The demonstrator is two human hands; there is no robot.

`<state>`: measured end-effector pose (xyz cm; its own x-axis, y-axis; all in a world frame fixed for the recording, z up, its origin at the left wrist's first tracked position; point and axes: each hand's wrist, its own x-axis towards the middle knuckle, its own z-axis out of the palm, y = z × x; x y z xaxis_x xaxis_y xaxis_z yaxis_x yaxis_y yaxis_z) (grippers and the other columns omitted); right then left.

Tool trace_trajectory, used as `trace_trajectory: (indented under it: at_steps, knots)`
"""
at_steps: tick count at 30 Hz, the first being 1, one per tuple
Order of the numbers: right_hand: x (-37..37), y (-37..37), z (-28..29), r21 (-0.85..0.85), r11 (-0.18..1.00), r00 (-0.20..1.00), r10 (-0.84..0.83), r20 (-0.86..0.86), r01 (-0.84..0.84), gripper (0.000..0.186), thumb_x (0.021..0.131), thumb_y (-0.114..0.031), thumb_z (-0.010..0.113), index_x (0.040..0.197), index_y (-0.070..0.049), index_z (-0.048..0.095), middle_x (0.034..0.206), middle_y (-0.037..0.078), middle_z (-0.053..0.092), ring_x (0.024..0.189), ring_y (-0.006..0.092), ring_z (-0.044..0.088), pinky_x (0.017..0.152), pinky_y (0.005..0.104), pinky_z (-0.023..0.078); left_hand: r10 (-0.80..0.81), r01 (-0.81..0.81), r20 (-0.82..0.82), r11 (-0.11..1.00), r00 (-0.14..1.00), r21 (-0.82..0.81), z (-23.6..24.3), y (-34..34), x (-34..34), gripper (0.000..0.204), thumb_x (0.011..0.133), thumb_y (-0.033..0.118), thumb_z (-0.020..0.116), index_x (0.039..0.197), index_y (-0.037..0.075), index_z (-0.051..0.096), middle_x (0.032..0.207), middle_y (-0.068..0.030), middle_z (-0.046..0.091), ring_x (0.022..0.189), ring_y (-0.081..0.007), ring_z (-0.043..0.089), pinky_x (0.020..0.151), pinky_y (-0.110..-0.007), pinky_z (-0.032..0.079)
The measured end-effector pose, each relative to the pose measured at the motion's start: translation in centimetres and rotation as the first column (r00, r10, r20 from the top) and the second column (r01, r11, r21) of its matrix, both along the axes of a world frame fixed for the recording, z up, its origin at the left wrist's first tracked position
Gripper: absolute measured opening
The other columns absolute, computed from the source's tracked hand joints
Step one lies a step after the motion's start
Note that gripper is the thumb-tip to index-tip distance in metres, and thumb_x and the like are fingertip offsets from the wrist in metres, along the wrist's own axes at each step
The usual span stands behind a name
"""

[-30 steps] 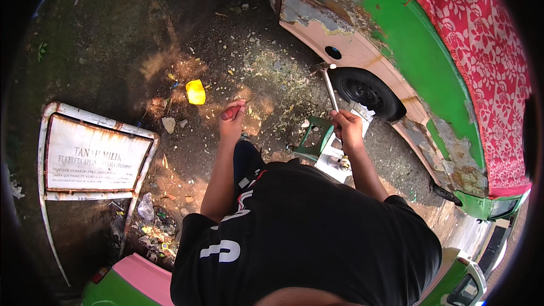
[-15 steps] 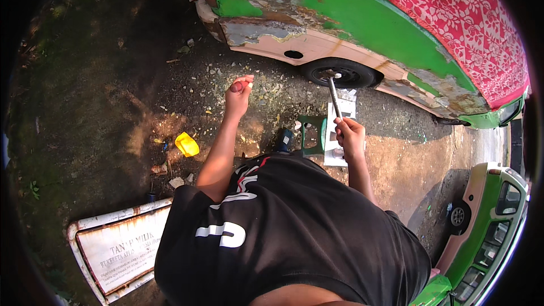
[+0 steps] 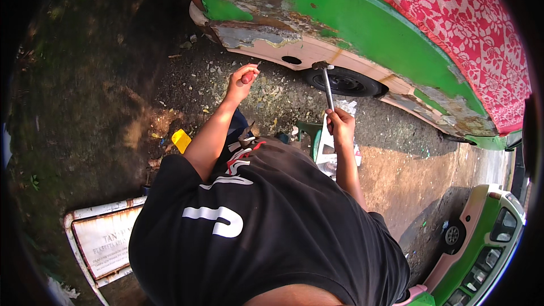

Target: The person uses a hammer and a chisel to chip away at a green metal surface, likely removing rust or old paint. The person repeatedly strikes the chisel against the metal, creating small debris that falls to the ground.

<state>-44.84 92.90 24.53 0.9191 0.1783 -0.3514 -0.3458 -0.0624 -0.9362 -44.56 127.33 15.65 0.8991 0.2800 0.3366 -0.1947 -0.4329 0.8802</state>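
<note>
My left hand [image 3: 240, 85] is closed around a tool with a red handle [image 3: 247, 77]; a short thin tip shows beyond my fingers, and its exact kind is hard to tell. My right hand [image 3: 341, 123] grips a hammer [image 3: 328, 89] by the lower end of its metal-coloured shaft, head up. Both hands are in front of a green and pink van [image 3: 368, 5] with peeling paint and rusty bare patches. In the picture the hammer head overlaps the van's lower side by the wheel [image 3: 343, 82]; whether it touches cannot be told. My left hand appears apart from the panel.
A red floral cloth [image 3: 442, 17] drapes over the van. Below the wheel are a green stool [image 3: 309, 136] and white sheets [image 3: 327, 150]. Paint chips litter the ground. A yellow object [image 3: 181, 140] and a rusty framed sign [image 3: 105, 243] lie left; another green van [image 3: 481, 249] stands right.
My body has shifted toward the van. My left hand has risen slightly and turned, showing the tool's tip. My right hand and the hammer have moved up and a little left.
</note>
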Motion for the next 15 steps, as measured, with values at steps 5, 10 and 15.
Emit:
trace_trajectory:
  at_steps: [5, 10, 15]
  knots:
    - [0.6, 0.0, -0.6, -0.069, 0.996, 0.999, -0.05, 0.01, 0.05, 0.021, 0.089, -0.02, 0.066, 0.081, -0.001, 0.066, 0.062, -0.002, 0.055, 0.05, 0.0045, 0.045, 0.045, 0.0212, 0.032, 0.003, -0.004, -0.023, 0.998, 1.0, -0.061, -2.0, 0.1, 3.6, 0.013, 0.086, -0.003, 0.064, 0.096, 0.005, 0.064, 0.107, -0.0098, 0.068, 0.1, -0.0211, 0.065, 0.087, -0.031, 0.05]
    - [1.7, 0.0, -1.0, -0.041, 0.992, 0.992, -0.125, -0.028, 0.123, 0.02, 0.089, -0.019, 0.066, 0.086, 0.001, 0.069, 0.062, -0.002, 0.055, 0.05, 0.0034, 0.044, 0.044, 0.0207, 0.032, 0.057, -0.059, -0.096, 0.998, 0.994, -0.017, -3.1, 0.5, 7.3, 0.013, 0.087, 0.0, 0.064, 0.098, 0.007, 0.064, 0.112, -0.0089, 0.068, 0.1, -0.0237, 0.067, 0.084, -0.031, 0.051]
    - [2.9, 0.8, -0.7, -0.089, 0.988, 0.991, -0.13, -0.031, 0.127, 0.02, 0.09, -0.017, 0.065, 0.082, 0.001, 0.067, 0.061, -0.003, 0.054, 0.049, 0.0032, 0.042, 0.044, 0.0213, 0.031, -0.018, 0.015, 0.038, 0.996, 0.999, 0.093, -3.7, 2.2, 10.8, 0.022, 0.078, -0.01, 0.06, 0.095, 0.004, 0.061, 0.109, -0.012, 0.067, 0.097, -0.0283, 0.066, 0.083, -0.031, 0.05]
